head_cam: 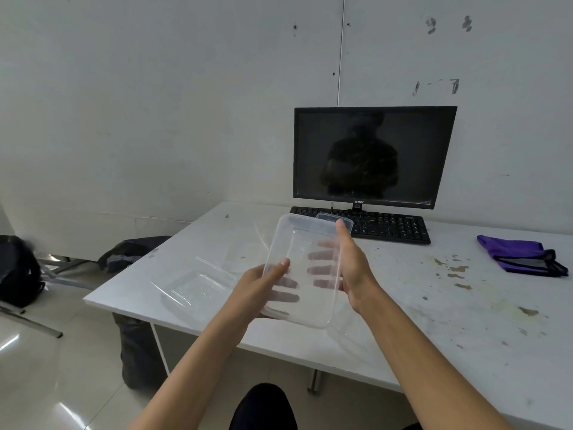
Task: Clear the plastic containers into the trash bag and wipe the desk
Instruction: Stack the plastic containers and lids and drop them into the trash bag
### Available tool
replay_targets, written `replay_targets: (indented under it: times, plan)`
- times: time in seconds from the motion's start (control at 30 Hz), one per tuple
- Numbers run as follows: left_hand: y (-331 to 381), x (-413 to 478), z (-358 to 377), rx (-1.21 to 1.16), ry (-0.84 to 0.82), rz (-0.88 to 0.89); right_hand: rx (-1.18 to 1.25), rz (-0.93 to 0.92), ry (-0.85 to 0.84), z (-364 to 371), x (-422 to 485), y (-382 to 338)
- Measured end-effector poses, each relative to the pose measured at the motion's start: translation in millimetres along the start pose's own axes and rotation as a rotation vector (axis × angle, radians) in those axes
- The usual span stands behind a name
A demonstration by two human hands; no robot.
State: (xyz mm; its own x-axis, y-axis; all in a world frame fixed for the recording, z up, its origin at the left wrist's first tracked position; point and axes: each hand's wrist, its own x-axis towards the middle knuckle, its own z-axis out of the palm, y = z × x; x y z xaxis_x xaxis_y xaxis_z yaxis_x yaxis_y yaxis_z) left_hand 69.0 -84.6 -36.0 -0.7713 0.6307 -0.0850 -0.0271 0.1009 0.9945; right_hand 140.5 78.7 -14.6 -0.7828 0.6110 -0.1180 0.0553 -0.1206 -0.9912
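I hold a clear rectangular plastic container [305,240] tilted above the white desk [465,305]. My left hand [263,287] grips its left edge and my right hand [352,265] grips its right edge; the fingers of both show through the plastic. A second clear container [198,287] lies on the desk's left part, with another clear plastic piece [245,246] behind it. A small lid-like piece [328,217] peeks out behind the held container. A black trash bag [133,249] sits on the floor beyond the desk's left end. The desk surface is stained at right.
A black monitor [372,156] and black keyboard [390,226] stand at the back of the desk. A purple cloth [521,254] lies at the far right. A dark bag [136,352] sits under the desk, another black bag [18,271] on the floor at left.
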Motion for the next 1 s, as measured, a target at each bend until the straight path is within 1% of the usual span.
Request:
replay_targets:
  times: [0.1, 0.17, 0.2, 0.3, 0.37, 0.5, 0.57, 0.67, 0.73, 0.83, 0.93, 1.0]
  plan:
    - [3.1, 2.1, -6.8, -0.189, 0.096, -0.003, -0.151, 0.039, -0.22, -3.3, -7.8, 5.4]
    - [6.1, 3.2, -14.4, -0.293, 0.143, 0.006, -0.267, 0.011, -0.367, -1.5, -12.7, 8.3]
    - [7.4, 3.0, -19.0, -0.319, 0.147, 0.009, -0.3, -0.02, -0.413, 1.7, -13.8, 8.8]
    - [10.3, 2.6, -35.3, -0.332, 0.13, 0.01, -0.261, -0.086, -0.416, 16.3, -11.1, 3.7]
    - [11.2, 5.2, -57.7, -0.331, 0.177, 0.028, -0.179, -0.072, -0.399, 34.7, -1.8, -4.5]
    - [9.8, 10.8, -131.2, -0.367, 0.416, 0.109, -0.073, -0.043, -0.369, 82.4, 28.7, -18.6]
    - [4.3, 14.6, -180.4, -0.404, 0.544, 0.144, -0.092, -0.043, -0.365, 113.3, 52.8, -25.2]
    - [-7.2, 26.2, -252.6, -0.443, 0.699, 0.137, -0.149, -0.056, -0.368, 163.4, 93.9, -36.8]
    - [-17.0, 43.8, -297.1, -0.458, 0.766, 0.098, -0.219, -0.083, -0.363, 199.4, 124.9, -43.9]
    - [-39.7, 87.3, -351.3, -0.485, 0.788, -0.028, -0.326, -0.122, -0.376, 253.2, 174.9, -48.2]
    - [-65.9, 140.6, -388.6, -0.606, 0.71, -0.237, -0.433, -0.134, -0.377, 306.3, 224.5, -40.8]
    - [-86.0, 178.0, -406.6, -0.63, 0.637, -0.386, -0.498, -0.128, -0.37, 338.1, 257.1, -27.8]
